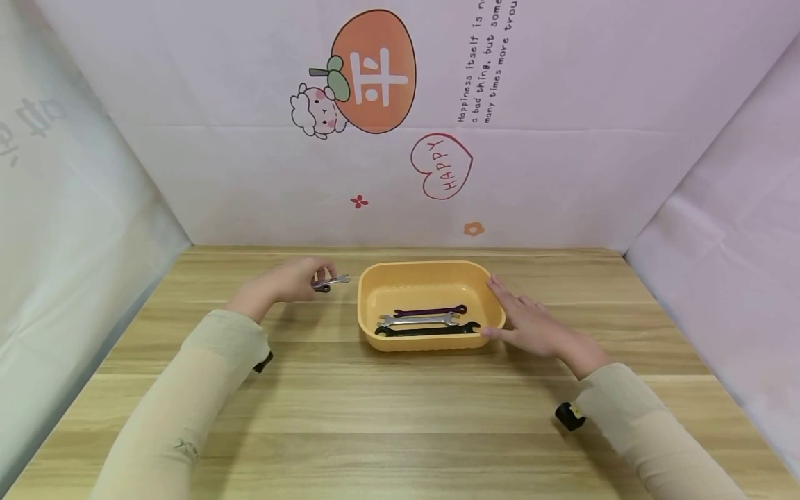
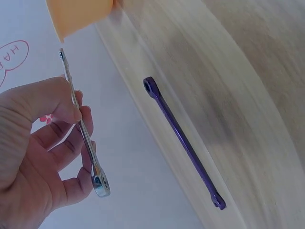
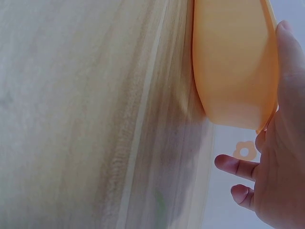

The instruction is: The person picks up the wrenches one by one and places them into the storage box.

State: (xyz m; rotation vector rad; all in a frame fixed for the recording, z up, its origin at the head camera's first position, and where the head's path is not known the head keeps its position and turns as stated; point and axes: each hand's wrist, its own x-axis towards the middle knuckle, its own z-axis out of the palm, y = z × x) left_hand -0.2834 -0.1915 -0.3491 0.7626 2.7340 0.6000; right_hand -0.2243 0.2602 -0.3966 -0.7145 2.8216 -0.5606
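My left hand (image 1: 294, 279) pinches a silver combination wrench (image 2: 86, 129) between thumb and fingers, just left of the yellow plastic bin (image 1: 431, 342). Below that hand, a purple wrench (image 2: 183, 140) lies on the table, seen in the left wrist view. My right hand (image 1: 531, 323) rests on the bin's right end, thumb and index finger spread over the rim, other fingers free in the right wrist view. Inside the bin lie a purple wrench (image 1: 430, 312), a silver open-end wrench (image 1: 419, 320) and a black wrench (image 1: 428, 331), roughly parallel.
The wood-grain table (image 1: 375, 430) ends at a white printed backdrop (image 1: 250, 160) behind the bin. White cloth sides (image 1: 719, 229) stand left and right. A small black device (image 1: 570, 416) sits under the right cuff.
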